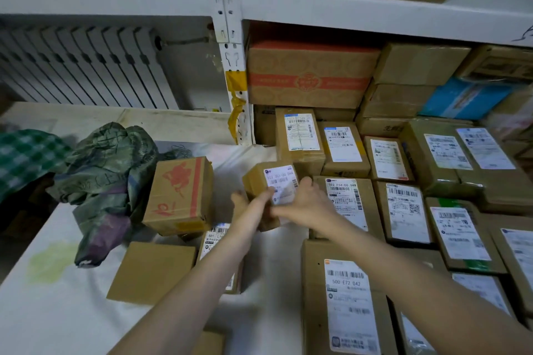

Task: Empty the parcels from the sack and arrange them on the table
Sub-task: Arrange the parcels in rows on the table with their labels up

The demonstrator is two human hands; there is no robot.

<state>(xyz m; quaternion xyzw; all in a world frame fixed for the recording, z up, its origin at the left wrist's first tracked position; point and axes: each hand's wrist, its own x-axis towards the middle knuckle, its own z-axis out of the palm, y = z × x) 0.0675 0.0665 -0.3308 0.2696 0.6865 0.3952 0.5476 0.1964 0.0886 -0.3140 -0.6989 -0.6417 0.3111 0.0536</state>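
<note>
Nearest, at 5 o'clock in the view, lies the large box marked 500 E72 042 [343, 297], and at 7 o'clock a plain box [151, 271] with no label showing; both sit on the white-covered table [57, 311]. A labelled parcel [215, 236] beside the plain box is half hidden under the left forearm, so only "501" of its code can be read. Just past centre, the left hand [249, 206] and right hand [307, 204] hold 1 small parcel [277, 179] between them, label up and tilted. The left fingers curl round its near-left edge and the right hand clasps its right side over the label. It sits just at the 9 o'clock edge of the labelled rows [403, 210], which fill the table from 1 to 5 o'clock. The step in hand looks like placing: the next move probably calls for setting this parcel flat, label up, in the gap at the rows' left edge. Whether its underside touches the table cannot be told. At 9 o'clock the sack [109, 179] lies crumpled and its mouth is not visible, so what remains inside is unknown. A red-printed box [178, 196] leans against it. Farthest, a shelf [346, 6] of cartons is cut off at 12 o'clock, and a radiator [86, 66] stands at 10.
</note>
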